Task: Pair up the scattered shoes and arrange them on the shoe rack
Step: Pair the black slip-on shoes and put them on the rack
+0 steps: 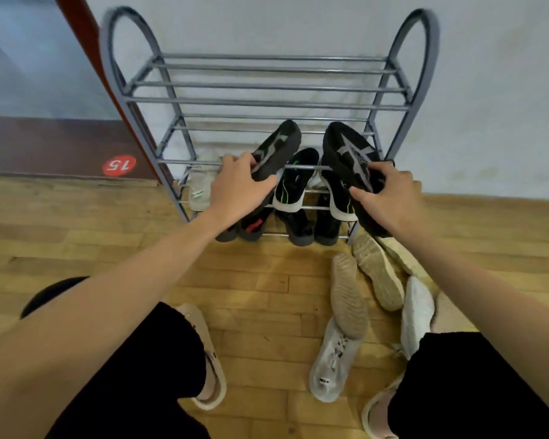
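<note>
The person is crouching in front of a grey metal shoe rack (267,103) with arched side frames, standing against a pale wall, and is holding one shoe in each hand. The left hand (238,188) is gripping a black shoe with a grey-patterned sole (278,150), its fingers (235,160) curling over the far edge and the sole turned towards us. The right hand (390,194) is gripping the matching black shoe (349,153) the same way, sole outward. Both are being held up side by side at the height of a middle tier, most likely so the two soles can be compared as a pair before being set down together.

Below the hands, a pair of black trainers with white soles and green trim (295,182) is sitting on a lower tier, toes pointing outward, and two pairs of dark shoes (295,228) are lying along the bottom tier, though blur is making their details hard to read. A single pale grey trainer (200,185) is resting at the left end of the rack, seemingly awaiting its partner.

On the wooden plank floor (260,299) to the right, several white and beige trainers (349,296) are lying scattered, some sole-up, touching or overlapping one another. The upper tiers are carrying nothing, so there seems to be room for the held pair and for those on the floor.
</note>
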